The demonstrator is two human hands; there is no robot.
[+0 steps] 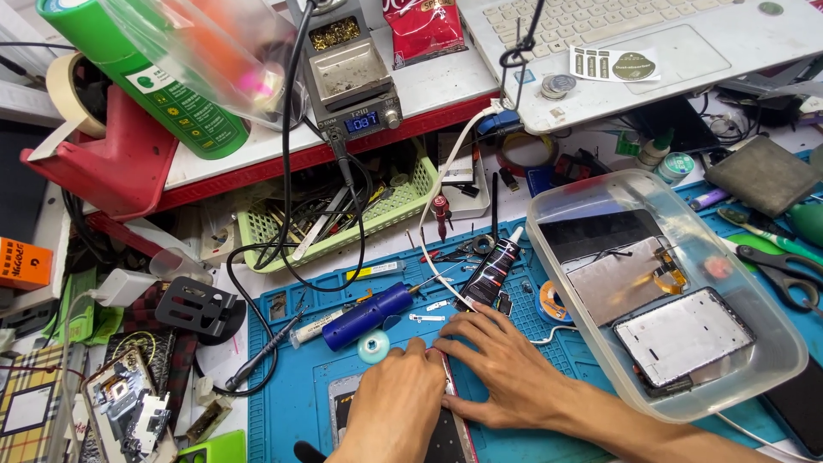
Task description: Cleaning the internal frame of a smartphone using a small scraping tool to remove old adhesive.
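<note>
Both my hands rest on a phone that lies flat on the blue work mat at the bottom centre. My left hand covers its left part, fingers pressed along the upper edge. My right hand lies flat beside the phone's right edge, fingers spread and pointing left. Most of the phone is hidden under the hands. Just beyond my fingers lie a black glue tube, a blue cylindrical tool and a small teal round cap.
A clear plastic tub holding phone screens and frames stands at the right. Scissors lie beyond it. A green basket of tools, a soldering station, a green spray can and a laptop line the back.
</note>
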